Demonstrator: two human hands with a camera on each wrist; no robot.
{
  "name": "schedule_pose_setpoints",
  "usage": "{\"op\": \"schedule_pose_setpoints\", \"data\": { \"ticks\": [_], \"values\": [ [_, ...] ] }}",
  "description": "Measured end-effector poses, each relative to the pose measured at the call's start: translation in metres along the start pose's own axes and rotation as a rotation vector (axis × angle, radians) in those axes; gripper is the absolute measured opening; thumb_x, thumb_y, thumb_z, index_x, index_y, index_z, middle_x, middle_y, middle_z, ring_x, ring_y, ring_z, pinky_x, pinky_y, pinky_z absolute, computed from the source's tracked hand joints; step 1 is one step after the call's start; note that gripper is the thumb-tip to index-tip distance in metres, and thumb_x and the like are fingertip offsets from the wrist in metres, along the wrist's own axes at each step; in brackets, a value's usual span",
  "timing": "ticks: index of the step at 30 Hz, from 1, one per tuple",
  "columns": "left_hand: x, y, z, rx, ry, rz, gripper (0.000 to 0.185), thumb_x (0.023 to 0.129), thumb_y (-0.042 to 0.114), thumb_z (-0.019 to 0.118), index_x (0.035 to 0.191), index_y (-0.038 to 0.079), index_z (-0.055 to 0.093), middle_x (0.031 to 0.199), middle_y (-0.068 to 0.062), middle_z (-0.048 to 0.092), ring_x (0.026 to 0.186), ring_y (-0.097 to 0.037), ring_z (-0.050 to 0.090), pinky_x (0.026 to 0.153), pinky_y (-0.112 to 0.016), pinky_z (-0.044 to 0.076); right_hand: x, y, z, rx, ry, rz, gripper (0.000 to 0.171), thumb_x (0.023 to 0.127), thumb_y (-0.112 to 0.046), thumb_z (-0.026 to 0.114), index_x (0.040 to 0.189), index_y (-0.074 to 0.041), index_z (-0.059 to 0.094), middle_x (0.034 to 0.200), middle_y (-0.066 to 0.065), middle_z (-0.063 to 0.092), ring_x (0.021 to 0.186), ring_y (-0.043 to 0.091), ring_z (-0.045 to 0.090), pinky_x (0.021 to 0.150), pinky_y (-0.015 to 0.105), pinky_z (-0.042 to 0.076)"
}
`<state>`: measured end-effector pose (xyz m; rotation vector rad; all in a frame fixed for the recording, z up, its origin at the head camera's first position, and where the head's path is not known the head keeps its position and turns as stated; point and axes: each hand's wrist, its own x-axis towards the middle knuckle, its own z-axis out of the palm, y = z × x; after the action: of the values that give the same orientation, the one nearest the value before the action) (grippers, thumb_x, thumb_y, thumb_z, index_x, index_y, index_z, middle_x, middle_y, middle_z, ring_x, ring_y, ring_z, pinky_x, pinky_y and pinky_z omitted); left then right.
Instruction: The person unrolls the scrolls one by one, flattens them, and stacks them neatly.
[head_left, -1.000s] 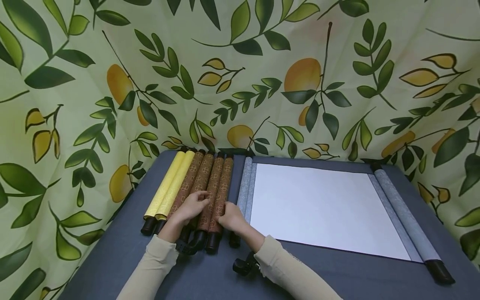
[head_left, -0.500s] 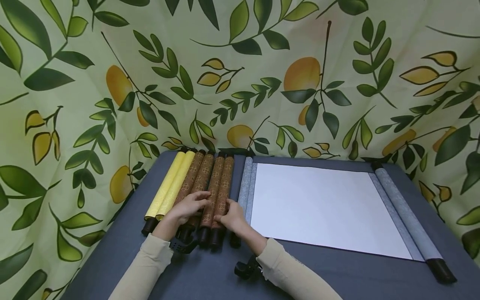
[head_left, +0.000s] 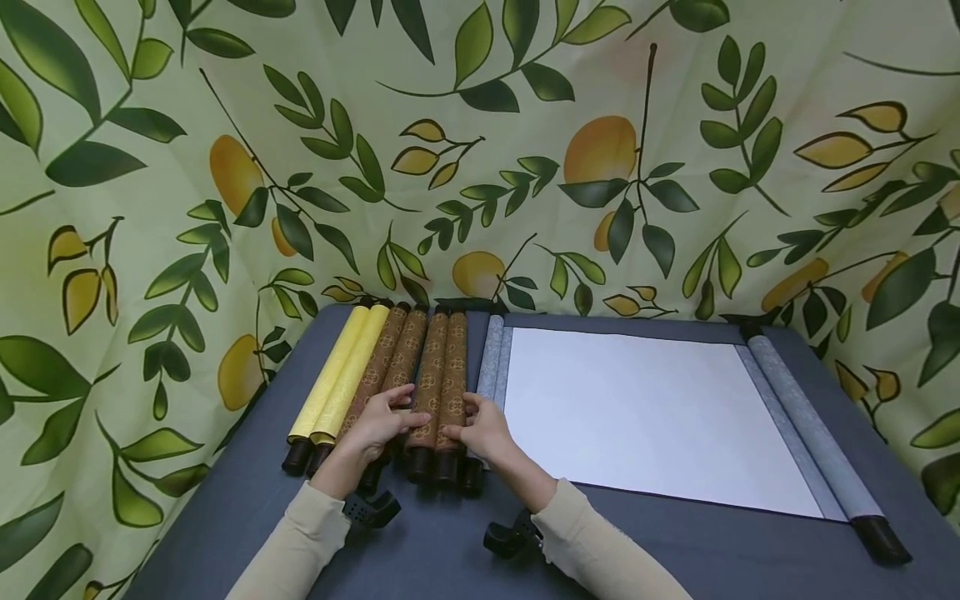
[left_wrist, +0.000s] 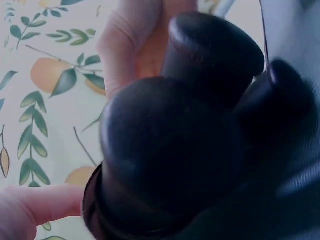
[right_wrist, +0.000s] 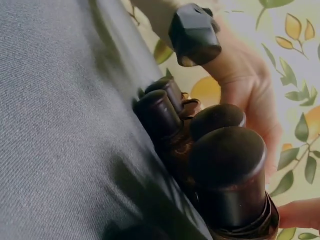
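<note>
Two hands meet over a pair of brown patterned scrolls (head_left: pixel 438 379) lying near the left end of the surface (head_left: pixel 420 550). We see the left hand (head_left: pixel 375 425) with its fingers (head_left: pixel 397 398) curled over the left side of the pair, and the right hand (head_left: pixel 483 427) with its fingers (head_left: pixel 459 432) bent against the right side, so both hands grip the pair from either side near its front end. The scrolls' dark end knobs (head_left: pixel 433 467) point toward the front edge; in the right wrist view the knobs (right_wrist: pixel 227 165) fill the foreground, with the left hand (right_wrist: pixel 250 95) behind them.

Just left of the held pair lie two more brown scrolls (head_left: pixel 390 350), then two yellow scrolls (head_left: pixel 341 371) nearest the left edge, all parallel and touching. To the right, an unrolled scroll with white paper (head_left: pixel 637 408) spreads toward the right edge, where its grey roller (head_left: pixel 813 433) lies. A leaf and fruit patterned cloth (head_left: pixel 480 125) hangs behind the surface.
</note>
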<state>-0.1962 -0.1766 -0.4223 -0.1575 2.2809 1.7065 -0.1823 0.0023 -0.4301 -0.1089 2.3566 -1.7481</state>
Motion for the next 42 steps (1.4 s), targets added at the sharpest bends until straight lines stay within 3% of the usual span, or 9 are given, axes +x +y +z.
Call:
{"op": "schedule_pose_setpoints", "data": {
  "ticks": [6,11,15,19,23,29,34,42],
  "values": [
    [0.000,0.004,0.014,-0.174,0.042,-0.016,0.071,0.083,0.000,0.067,0.146,-0.007,0.034,0.139,-0.027,0.030,0.096,-0.017,0.044,0.065,-0.015,0.042,-0.006,0.001,-0.013,0.084,0.023,-0.011,0.068,0.078,0.001,0.072,0.138,0.011,0.042,0.126,0.030,0.054,0.102,0.035,0.062,0.076,0.033,0.055],
    [-0.002,0.008,0.024,-0.275,0.008,0.026,0.074,0.082,-0.003,0.063,0.147,-0.010,0.027,0.147,-0.033,0.031,0.115,-0.023,0.047,0.075,-0.012,0.045,-0.013,-0.001,-0.029,0.123,0.047,-0.065,0.065,0.076,0.002,0.072,0.135,0.008,0.047,0.126,0.029,0.056,0.106,0.037,0.061,0.074,0.034,0.056],
    [-0.004,0.015,0.035,-0.329,-0.035,0.063,0.076,0.084,-0.002,0.060,0.150,-0.004,0.022,0.148,-0.029,0.035,0.122,-0.027,0.048,0.089,-0.020,0.046,-0.020,-0.004,-0.040,0.121,0.077,-0.112,0.064,0.076,0.002,0.073,0.135,0.006,0.047,0.127,0.028,0.056,0.107,0.037,0.060,0.077,0.038,0.057],
    [-0.004,0.021,0.048,-0.354,-0.085,0.100,0.079,0.086,0.001,0.058,0.153,0.007,0.017,0.148,-0.027,0.037,0.123,-0.026,0.051,0.094,-0.026,0.045,-0.026,-0.007,-0.049,0.118,0.131,-0.169,0.064,0.076,0.006,0.072,0.135,0.005,0.048,0.125,0.028,0.056,0.108,0.037,0.060,0.087,0.043,0.056],
    [-0.004,0.026,0.063,-0.382,-0.146,0.160,0.079,0.089,0.003,0.056,0.154,0.013,0.012,0.147,-0.028,0.040,0.117,-0.022,0.056,0.089,-0.025,0.049,-0.033,-0.009,-0.061,0.110,0.182,-0.204,0.064,0.075,0.009,0.072,0.134,0.005,0.048,0.127,0.027,0.055,0.110,0.037,0.059,0.093,0.045,0.054],
    [0.001,0.035,0.092,-0.413,-0.265,0.294,0.081,0.094,0.005,0.051,0.156,0.017,0.001,0.156,-0.022,0.029,0.131,-0.031,0.047,0.094,-0.031,0.050,-0.043,-0.010,-0.086,0.087,0.247,-0.207,0.066,0.076,0.010,0.071,0.137,0.001,0.046,0.133,0.023,0.052,0.114,0.035,0.056,0.098,0.048,0.051],
    [0.007,0.044,0.117,-0.397,-0.264,0.374,0.093,0.089,0.006,0.062,0.156,0.017,-0.002,0.158,-0.021,0.025,0.140,-0.040,0.038,0.098,-0.039,0.050,-0.047,-0.011,-0.107,0.098,0.283,-0.177,0.067,0.079,0.010,0.069,0.139,-0.001,0.042,0.138,0.021,0.048,0.119,0.034,0.053,0.104,0.050,0.046],
    [0.020,0.054,0.147,-0.447,-0.275,0.413,0.098,0.085,0.006,0.069,0.156,0.025,0.003,0.154,-0.015,0.035,0.130,-0.032,0.050,0.094,-0.035,0.052,-0.049,-0.009,-0.128,0.132,0.343,-0.110,0.069,0.080,0.012,0.067,0.140,-0.003,0.039,0.142,0.019,0.043,0.124,0.032,0.048,0.109,0.049,0.041]
  ]
}}
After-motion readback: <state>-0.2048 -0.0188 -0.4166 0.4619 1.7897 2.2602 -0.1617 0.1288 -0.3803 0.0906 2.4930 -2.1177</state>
